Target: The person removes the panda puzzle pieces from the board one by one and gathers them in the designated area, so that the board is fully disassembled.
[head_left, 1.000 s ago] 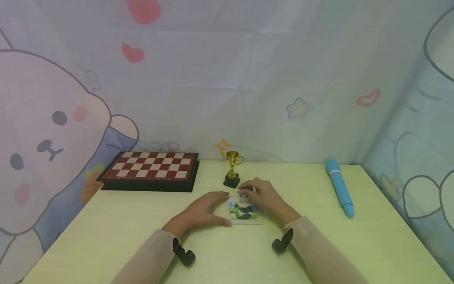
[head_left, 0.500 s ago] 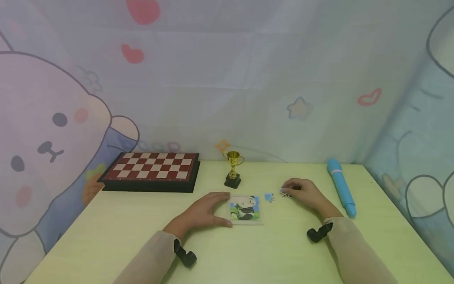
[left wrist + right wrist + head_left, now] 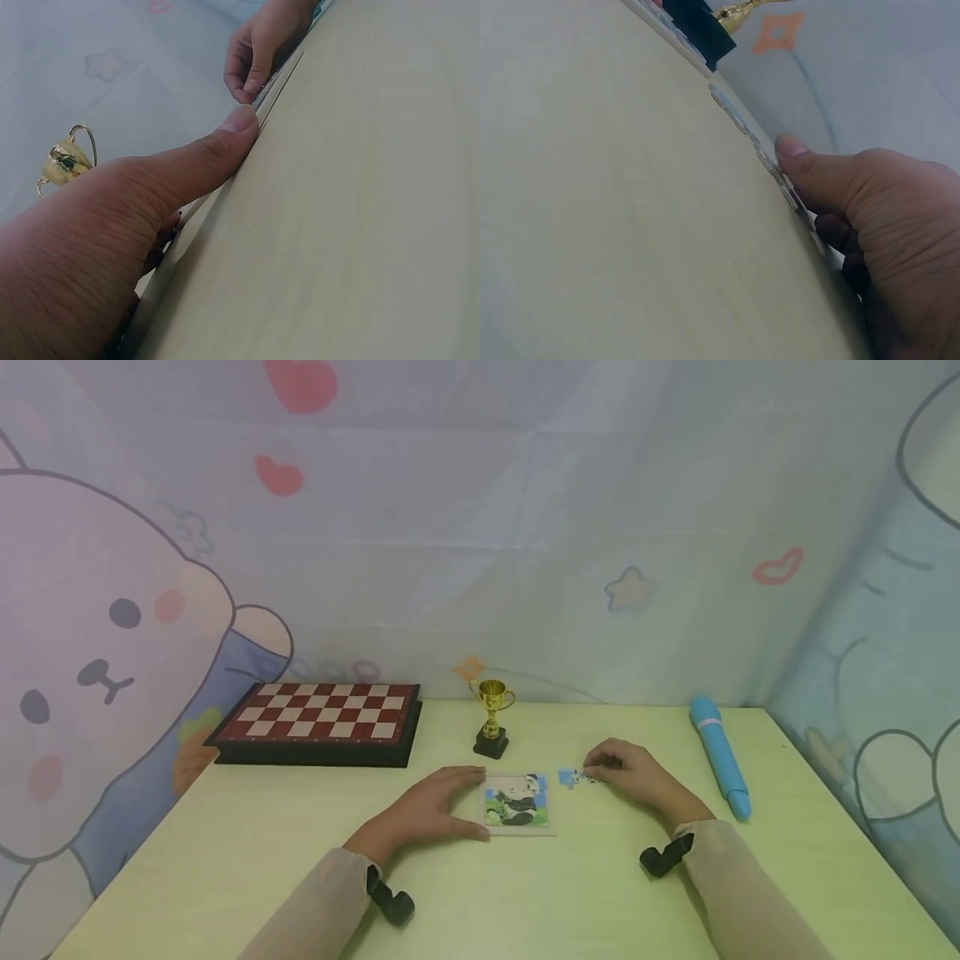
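On the table lies a jigsaw puzzle tray [image 3: 517, 831] with a panda picture; a strip along its top is bare backing. My left hand [image 3: 423, 810] holds the tray's left side, thumb at the near corner and fingers at the far one. To the tray's right is a loose blue-and-white jigsaw piece [image 3: 567, 777]. Beside it my right hand [image 3: 633, 772] pinches another jigsaw piece [image 3: 591, 778], close against the first or touching it. In the right wrist view the thumb [image 3: 810, 169] presses at the flat pieces' edge; the curled fingers are mostly hidden.
A small gold trophy [image 3: 491, 714] on a black base stands just behind the tray. The red-and-white chessboard box [image 3: 318, 714] lies at the back left. Along the right side is a blue stick-like object [image 3: 720, 757]. A printed cloth [image 3: 525, 527] hangs behind the table.
My right hand has left the tray's top right corner and gone right to the loose pieces. Since then it has shifted slightly left, bringing its piece to the other. My left hand stays put.
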The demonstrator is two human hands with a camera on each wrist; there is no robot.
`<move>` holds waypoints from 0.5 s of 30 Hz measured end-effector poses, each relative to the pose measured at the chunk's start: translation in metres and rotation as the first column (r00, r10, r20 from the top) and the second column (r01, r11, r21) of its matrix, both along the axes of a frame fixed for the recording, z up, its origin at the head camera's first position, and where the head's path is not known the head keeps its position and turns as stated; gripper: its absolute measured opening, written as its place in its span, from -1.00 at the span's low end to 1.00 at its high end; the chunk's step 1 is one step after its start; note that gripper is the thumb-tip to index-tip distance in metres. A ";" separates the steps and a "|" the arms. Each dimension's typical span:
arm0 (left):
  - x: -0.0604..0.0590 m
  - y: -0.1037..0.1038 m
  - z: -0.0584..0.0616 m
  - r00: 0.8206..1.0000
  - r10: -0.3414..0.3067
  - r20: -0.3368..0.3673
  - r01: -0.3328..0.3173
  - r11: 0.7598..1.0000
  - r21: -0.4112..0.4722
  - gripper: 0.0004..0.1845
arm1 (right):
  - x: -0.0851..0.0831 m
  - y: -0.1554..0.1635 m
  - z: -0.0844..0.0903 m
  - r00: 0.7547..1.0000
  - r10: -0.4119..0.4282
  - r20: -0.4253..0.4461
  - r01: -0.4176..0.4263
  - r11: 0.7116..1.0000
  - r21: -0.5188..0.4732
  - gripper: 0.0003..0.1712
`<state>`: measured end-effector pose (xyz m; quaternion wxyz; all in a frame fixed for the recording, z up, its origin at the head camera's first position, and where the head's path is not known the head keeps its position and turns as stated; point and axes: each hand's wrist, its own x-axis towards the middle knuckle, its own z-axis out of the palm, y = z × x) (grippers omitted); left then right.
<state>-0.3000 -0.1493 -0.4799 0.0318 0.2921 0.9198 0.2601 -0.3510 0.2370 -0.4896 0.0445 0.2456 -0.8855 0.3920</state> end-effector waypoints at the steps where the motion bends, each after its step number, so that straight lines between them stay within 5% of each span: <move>1: 0.000 0.000 0.000 1.000 -0.005 -0.004 0.005 1.000 0.006 0.11 | 0.000 0.000 0.000 1.000 -0.007 -0.001 0.007 1.000 -0.006 -0.88; 4: -0.001 0.001 0.001 1.000 -0.005 -0.004 0.005 1.000 0.009 0.11 | 0.003 -0.007 0.002 0.999 -0.019 -0.042 0.019 1.000 -0.008 -0.83; 10: -0.001 0.001 0.001 1.000 -0.005 -0.003 0.005 1.000 0.017 0.11 | 0.011 -0.043 0.002 0.974 0.086 -0.211 -0.063 0.992 0.112 -0.59; 15: 0.000 0.001 0.002 1.000 -0.008 -0.003 0.008 1.000 0.030 0.10 | 0.016 -0.063 -0.001 0.957 0.149 -0.247 -0.095 0.972 0.217 -0.50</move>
